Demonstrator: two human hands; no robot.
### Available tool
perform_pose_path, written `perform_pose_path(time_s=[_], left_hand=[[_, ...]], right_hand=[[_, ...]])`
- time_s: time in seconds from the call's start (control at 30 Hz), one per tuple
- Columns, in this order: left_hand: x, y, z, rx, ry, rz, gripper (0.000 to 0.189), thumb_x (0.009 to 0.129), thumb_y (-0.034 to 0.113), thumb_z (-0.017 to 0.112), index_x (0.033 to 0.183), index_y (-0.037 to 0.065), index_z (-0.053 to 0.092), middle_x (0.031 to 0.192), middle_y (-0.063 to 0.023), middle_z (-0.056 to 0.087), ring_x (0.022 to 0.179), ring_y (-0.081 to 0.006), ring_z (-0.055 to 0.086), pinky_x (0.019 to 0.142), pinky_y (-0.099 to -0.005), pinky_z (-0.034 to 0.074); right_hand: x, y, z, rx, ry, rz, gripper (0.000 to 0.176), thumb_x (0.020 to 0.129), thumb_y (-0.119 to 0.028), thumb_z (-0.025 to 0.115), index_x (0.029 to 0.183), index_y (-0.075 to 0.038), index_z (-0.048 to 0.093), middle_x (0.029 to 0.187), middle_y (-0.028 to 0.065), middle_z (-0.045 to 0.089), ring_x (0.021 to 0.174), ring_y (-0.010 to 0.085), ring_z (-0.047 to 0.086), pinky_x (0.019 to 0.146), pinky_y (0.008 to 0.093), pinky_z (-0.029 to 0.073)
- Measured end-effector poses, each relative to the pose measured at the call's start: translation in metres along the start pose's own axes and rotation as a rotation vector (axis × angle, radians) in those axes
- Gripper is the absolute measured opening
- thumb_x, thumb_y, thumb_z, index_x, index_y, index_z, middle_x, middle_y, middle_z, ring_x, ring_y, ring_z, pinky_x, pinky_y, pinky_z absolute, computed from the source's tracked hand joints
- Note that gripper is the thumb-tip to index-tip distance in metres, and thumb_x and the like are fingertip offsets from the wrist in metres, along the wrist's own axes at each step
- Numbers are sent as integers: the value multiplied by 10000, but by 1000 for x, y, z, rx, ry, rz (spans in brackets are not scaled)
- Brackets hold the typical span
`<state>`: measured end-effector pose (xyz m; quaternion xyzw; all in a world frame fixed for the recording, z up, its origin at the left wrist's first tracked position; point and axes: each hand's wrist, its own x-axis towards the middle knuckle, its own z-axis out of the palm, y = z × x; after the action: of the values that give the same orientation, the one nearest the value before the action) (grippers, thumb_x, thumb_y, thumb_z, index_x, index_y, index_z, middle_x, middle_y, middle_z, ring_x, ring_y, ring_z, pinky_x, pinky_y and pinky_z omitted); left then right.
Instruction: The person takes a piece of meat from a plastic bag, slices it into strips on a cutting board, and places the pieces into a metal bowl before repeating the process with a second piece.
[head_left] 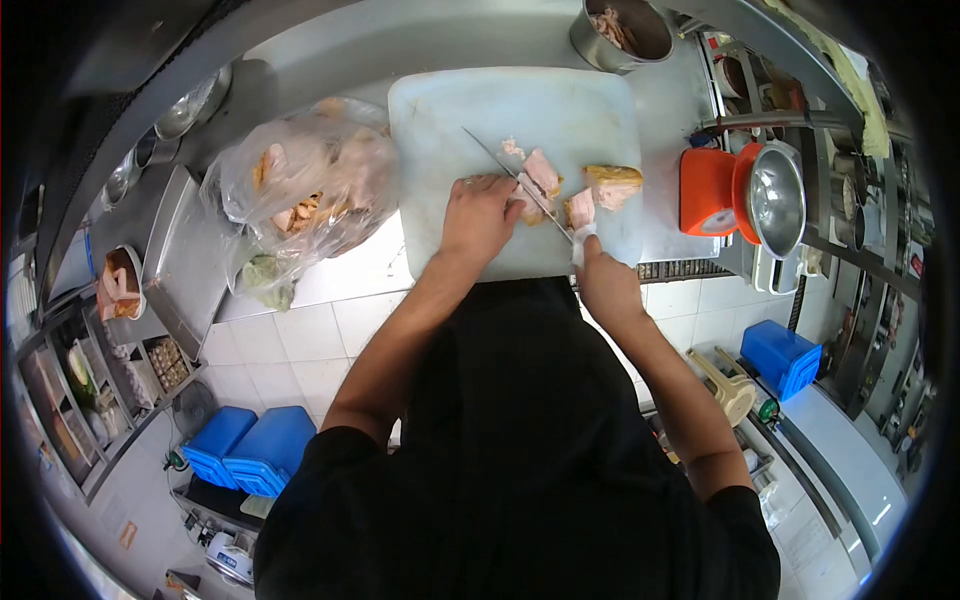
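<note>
My right hand point(606, 278) is wrapped round the whitish handle of a long knife point(500, 163), whose blade slants up and left across the cutting board point(450, 110). Beside the blade, my left hand point(482, 214) has its fingers curled against a pale piece of cooked meat point(530, 198), partly hidden by the fingers and the knife. Another piece of meat point(541, 170) lies just beyond the blade, near small scraps point(512, 147). To the right are a chunk with yellowish skin point(614, 184) and a smaller chunk point(580, 208) close to my right hand.
Left of the board sits a clear plastic bag point(330, 190) with more meat in it. A metal pot point(605, 45) holding pale strips stands at the back right. An orange scale point(708, 190) with a metal bowl point(777, 200) is on the right. Blue bins point(270, 445) stand lower left.
</note>
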<state>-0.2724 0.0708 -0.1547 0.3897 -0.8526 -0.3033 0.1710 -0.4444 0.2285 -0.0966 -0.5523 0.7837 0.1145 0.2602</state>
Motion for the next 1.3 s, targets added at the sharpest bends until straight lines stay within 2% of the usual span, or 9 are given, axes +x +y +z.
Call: perform_pose_path(time_s=[0.13,0.23,0.43,0.57,0.63,0.83,1.03,1.17,1.3], left_hand=[[-1,-1,2,28,3,13,267,874,181,802,1100,59,728,1025,-100,747,1020,-306,698,925,-466,494],[2,-2,3,47,21,35,271,874,178,800,1107,59,730,1026,-102,748,1016,-307,699,924,-466,496],[0,3,-1,-12,47,-49,287,869,189,813,1115,63,736,994,-111,753,980,-315,709,911,-463,506],[-7,0,-7,-9,85,-106,249,872,188,814,1077,62,746,977,-110,761,937,-312,721,884,-445,527],[-8,-7,-2,-34,98,-54,223,879,188,810,1057,67,752,969,-102,762,926,-305,721,884,-440,528],[-7,-6,1,-12,84,-26,173,895,172,788,1042,84,763,953,-83,761,947,-291,713,912,-450,510],[-10,-9,2,39,71,5,178,897,156,777,1061,86,766,947,-85,759,952,-296,712,913,-453,509],[-7,-12,5,19,110,32,165,895,161,779,1039,84,758,925,-82,756,936,-299,714,901,-450,513],[-6,-4,-3,-10,78,-92,127,899,169,778,984,83,741,913,-77,755,902,-300,716,871,-451,523]], right_hand=[[10,1,0,25,20,-37,306,1012,-232,644,1162,-5,503,851,191,748,782,384,762,696,493,620],[6,-2,-20,54,7,-45,358,1004,-256,668,1169,10,495,844,234,736,818,435,748,705,523,599],[-24,-11,-62,18,24,-34,308,1006,-264,672,1101,-13,519,815,189,742,773,388,764,674,489,613],[-34,-2,-47,40,69,-87,310,995,-244,682,1107,-9,514,790,205,733,751,407,753,668,507,604],[-37,-2,-44,57,71,-95,310,996,-232,681,1114,-6,507,781,223,726,752,431,741,682,535,590],[-8,-5,-22,72,-7,-14,333,1006,-254,671,1148,-3,505,833,243,732,806,436,744,717,542,593],[28,-24,-17,88,60,-95,327,1010,-237,657,1171,17,529,891,220,756,856,399,767,747,495,617],[7,-28,-58,26,13,-114,339,1012,-239,661,1174,28,530,882,212,758,842,394,769,744,485,621],[-14,-32,-64,3,-54,-53,340,1014,-241,657,1172,31,526,877,210,760,823,392,772,715,480,624]])
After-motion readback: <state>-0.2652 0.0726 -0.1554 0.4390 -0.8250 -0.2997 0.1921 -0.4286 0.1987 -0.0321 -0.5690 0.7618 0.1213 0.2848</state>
